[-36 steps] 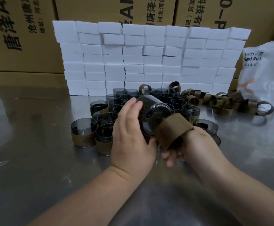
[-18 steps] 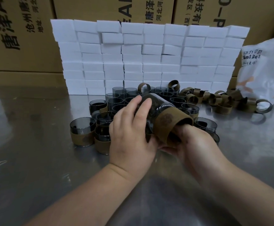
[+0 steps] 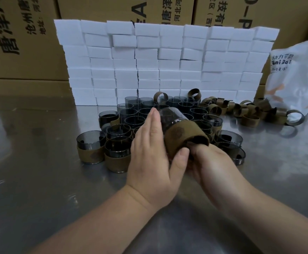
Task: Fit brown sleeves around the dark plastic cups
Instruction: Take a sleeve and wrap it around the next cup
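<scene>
Above the table I hold a dark plastic cup (image 3: 169, 116) tilted on its side, its mouth pointing away to the left. A brown sleeve (image 3: 182, 136) wraps its near end. My left hand (image 3: 149, 158) lies flat against the cup's left side with straight fingers, and its thumb touches the sleeve. The sleeved end is gripped from below by my right hand (image 3: 211, 162), whose fingers are mostly hidden. Behind stand several bare dark cups (image 3: 145, 110). Two sleeved cups (image 3: 89, 153) stand at the front left.
A pile of loose brown sleeves (image 3: 248, 110) lies to the right on the steel table (image 3: 39, 180). A wall of white foam blocks (image 3: 167, 61) stands behind the cups, with cardboard boxes (image 3: 21, 43) beyond it and a white plastic bag (image 3: 296, 79) at the right.
The sleeve, which hung off the cup's base, has slid on around the cup. My left fingers went from curled over the cup to straight against it. Both hands shifted slightly.
</scene>
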